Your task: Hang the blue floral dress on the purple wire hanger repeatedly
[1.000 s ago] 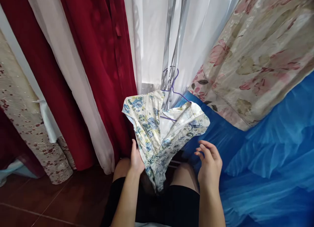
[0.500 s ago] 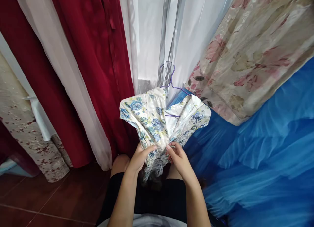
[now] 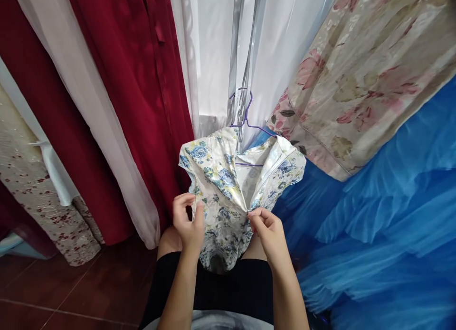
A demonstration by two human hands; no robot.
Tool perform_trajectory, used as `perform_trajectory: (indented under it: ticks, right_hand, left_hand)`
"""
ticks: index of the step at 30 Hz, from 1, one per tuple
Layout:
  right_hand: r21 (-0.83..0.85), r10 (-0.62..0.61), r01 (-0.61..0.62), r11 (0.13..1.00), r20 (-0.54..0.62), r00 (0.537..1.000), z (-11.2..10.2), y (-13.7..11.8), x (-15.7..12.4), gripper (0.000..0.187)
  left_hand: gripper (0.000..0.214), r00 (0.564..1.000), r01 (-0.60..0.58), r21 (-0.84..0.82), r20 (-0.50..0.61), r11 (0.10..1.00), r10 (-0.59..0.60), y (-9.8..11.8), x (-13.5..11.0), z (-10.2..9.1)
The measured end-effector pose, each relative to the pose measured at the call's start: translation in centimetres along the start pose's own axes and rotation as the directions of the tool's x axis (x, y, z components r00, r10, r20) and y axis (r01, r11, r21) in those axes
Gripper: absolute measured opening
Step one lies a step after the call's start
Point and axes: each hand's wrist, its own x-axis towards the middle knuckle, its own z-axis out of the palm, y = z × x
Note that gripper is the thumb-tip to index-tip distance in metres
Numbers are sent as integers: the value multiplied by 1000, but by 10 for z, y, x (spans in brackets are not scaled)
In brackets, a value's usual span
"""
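Observation:
A white blouse (image 3: 221,178) with blue and yellow flowers hangs from a thin purple wire hanger (image 3: 246,116), its wrap neckline facing me. My right hand (image 3: 266,225) pinches the fabric between thumb and fingertips at the bottom of the V-neck. At the blouse's left side edge, my left hand (image 3: 188,221) has its thumb and fingers apart; whether a fingertip touches the cloth, I cannot tell. The lower part of the blouse droops over my lap, where its hem is bunched.
Dark red drapes (image 3: 107,83) and a pale sheer panel (image 3: 103,126) hang on the left. White fabric (image 3: 213,54) with grey ribbons is behind the hanger. On the right are a pink-flowered beige cloth (image 3: 370,83) and blue tulle (image 3: 374,235). Brown tiles (image 3: 89,292) cover the floor.
My left hand has let go of the blouse front and moved left and up to its side edge. The front now lies flatter and more spread. My right hand still pinches near the neckline.

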Motion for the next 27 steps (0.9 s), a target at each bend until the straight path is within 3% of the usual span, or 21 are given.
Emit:
perform_trajectory:
  ticks: [1,3,5,6,7,10,15,21,27]
  right_hand:
    - [-1,0,0,1000,12,1000,1,-2,-2,29]
    - [-2,-8,8,1000,38,999,3,-4,-5,32]
    - [-7,-27,27,1000,53,998,4,-5,-8,33]
    - [-12,-35,36,999,55,998,4,-5,-9,34]
    - [-17,-40,41,999,59,997,2,-5,-10,34]
    - [-19,-46,48,999,91,995,-5,-8,-10,35]
    - [-55,-44,63,996,300,953,-23,-9,-7,29]
    - [-87,-61,89,992,282,957,-21,5,-3,26]
    - [-30,-97,109,994,270,958,-10,9,-2,33]
  left_hand:
    - [21,982,-26,3,185,1000,25,8,0,1]
    - [20,848,-31,-14,529,999,34,26,-4,7]
    - [26,713,-7,-36,701,999,30,38,-11,16]
    - [26,683,4,-40,730,999,27,42,-15,21]
    - [26,675,14,-43,738,999,22,44,-19,25]
    - [26,703,19,-48,711,999,21,40,-26,31]
    - [19,753,-28,-112,652,993,95,28,-25,25]
    - [18,761,-61,-185,628,981,165,29,-26,21]
    - [21,727,-112,-189,654,976,210,34,-18,25]
